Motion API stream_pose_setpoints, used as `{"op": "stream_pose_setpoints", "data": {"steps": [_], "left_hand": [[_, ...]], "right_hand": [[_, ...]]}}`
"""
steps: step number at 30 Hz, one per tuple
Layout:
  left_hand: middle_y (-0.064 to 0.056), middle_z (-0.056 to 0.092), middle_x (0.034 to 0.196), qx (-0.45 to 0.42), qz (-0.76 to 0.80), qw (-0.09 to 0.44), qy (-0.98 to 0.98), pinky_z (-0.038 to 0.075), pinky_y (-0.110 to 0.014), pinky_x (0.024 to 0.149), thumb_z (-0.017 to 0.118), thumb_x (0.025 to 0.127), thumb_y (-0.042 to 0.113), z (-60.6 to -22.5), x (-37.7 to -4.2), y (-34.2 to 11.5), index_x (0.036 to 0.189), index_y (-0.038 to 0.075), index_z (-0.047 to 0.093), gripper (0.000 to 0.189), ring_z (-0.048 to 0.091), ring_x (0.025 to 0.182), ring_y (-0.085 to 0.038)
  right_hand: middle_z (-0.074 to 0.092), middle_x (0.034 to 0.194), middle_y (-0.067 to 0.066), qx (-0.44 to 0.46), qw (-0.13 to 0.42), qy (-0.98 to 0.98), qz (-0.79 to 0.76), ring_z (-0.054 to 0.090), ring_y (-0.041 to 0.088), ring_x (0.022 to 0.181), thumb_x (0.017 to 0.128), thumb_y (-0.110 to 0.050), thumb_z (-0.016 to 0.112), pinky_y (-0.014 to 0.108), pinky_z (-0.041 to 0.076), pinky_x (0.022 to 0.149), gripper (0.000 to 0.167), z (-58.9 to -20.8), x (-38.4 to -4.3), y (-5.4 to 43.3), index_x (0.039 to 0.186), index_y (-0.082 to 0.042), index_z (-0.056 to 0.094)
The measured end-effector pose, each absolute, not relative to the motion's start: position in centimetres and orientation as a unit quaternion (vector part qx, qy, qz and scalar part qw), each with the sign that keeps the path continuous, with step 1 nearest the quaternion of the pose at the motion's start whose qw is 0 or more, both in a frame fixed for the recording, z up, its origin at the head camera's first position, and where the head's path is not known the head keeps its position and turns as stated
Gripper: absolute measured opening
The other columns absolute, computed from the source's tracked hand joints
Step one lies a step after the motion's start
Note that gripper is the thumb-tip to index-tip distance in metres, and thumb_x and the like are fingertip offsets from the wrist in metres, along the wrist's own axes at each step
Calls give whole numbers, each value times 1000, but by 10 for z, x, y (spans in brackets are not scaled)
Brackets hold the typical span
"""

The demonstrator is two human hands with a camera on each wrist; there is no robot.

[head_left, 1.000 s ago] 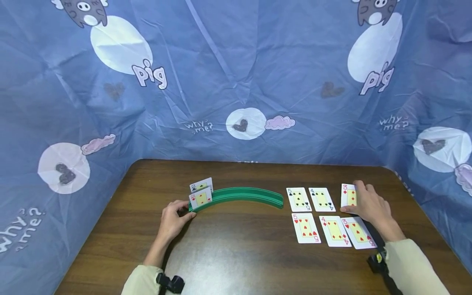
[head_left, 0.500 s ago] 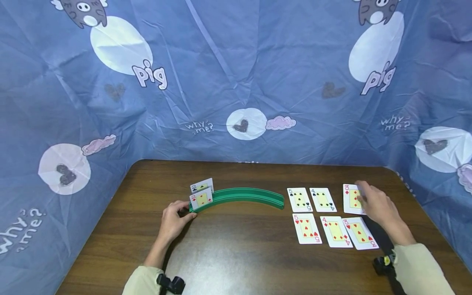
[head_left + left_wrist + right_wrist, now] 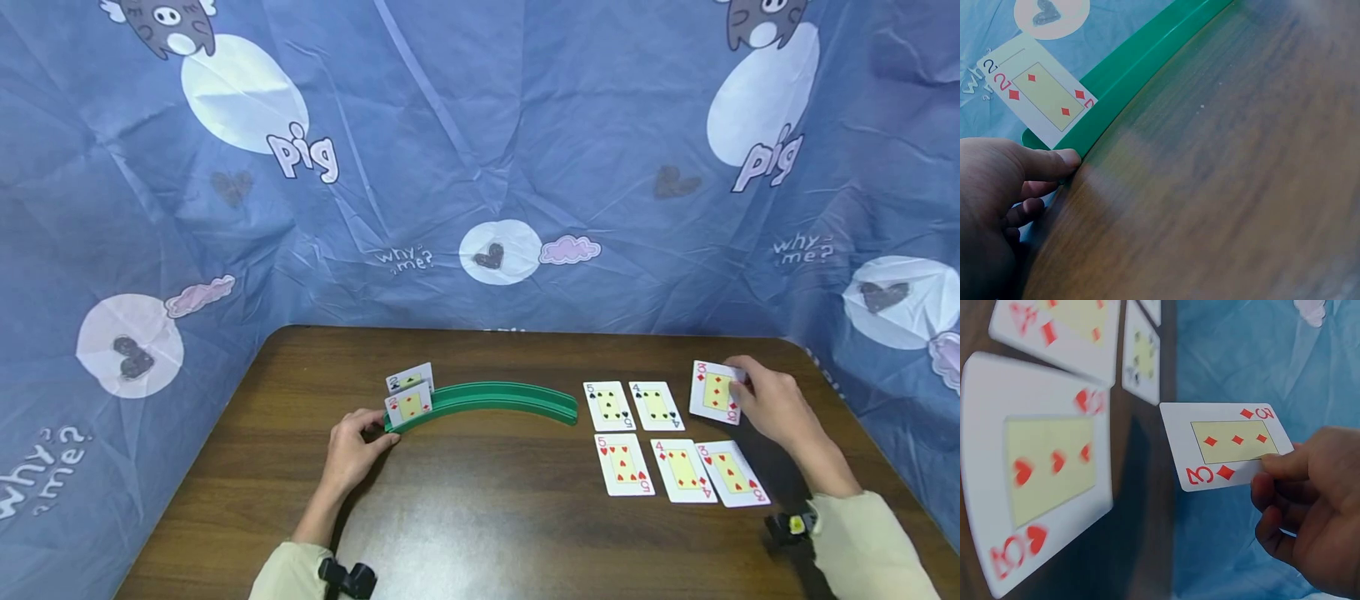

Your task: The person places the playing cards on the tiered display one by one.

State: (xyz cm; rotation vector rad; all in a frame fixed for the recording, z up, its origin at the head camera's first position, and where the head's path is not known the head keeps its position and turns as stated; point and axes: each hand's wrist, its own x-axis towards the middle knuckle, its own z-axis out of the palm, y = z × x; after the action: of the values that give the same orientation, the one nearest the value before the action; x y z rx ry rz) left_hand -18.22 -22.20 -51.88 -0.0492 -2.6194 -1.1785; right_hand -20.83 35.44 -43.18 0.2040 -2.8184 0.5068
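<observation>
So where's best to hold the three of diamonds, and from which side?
Probably pinch the three of diamonds near its upper right corner, from the right, as the right hand does: it's thin, and its lower edge is left free, handy for the green rack.

On worktop (image 3: 480,508): card rack (image 3: 510,396); in its left end, two of diamonds (image 3: 408,404) before a second two (image 3: 408,375). Right of rack, back row, left to right: five of spades (image 3: 608,406), four of spades (image 3: 656,406); farther right, three of diamonds (image 3: 712,390) in right fingers (image 3: 1288,464). Front row: five of hearts (image 3: 624,464), four of diamonds (image 3: 681,472), three of hearts (image 3: 732,473). Behind worktop: cloth backdrop (image 3: 420,167).
</observation>
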Motion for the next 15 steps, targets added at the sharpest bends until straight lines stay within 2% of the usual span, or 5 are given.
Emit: {"op": "stream_pose_setpoints", "data": {"steps": [7, 15], "left_hand": [[-10, 70, 88, -19, -406, 137, -903, 40, -25, 74, 86, 72, 5, -520, -182, -222, 97, 1, 76, 27, 54, 81, -16], [-10, 70, 87, -29, -407, 149, -901, 40, -24, 73, 86, 72, 3, -522, -183, -223, 96, 1, 76, 26, 55, 80, -16]], "right_hand": [[61, 81, 14, 90, 161, -961, 205, 51, 22, 71, 89, 1, 62, 30, 36, 61, 24, -418, -211, 333, 112, 2, 62], [57, 74, 8, 118, 168, -946, 251, 44, 13, 64, 90, 0, 65, 24, 33, 55, 17, -403, -216, 297, 107, 0, 66]]}}
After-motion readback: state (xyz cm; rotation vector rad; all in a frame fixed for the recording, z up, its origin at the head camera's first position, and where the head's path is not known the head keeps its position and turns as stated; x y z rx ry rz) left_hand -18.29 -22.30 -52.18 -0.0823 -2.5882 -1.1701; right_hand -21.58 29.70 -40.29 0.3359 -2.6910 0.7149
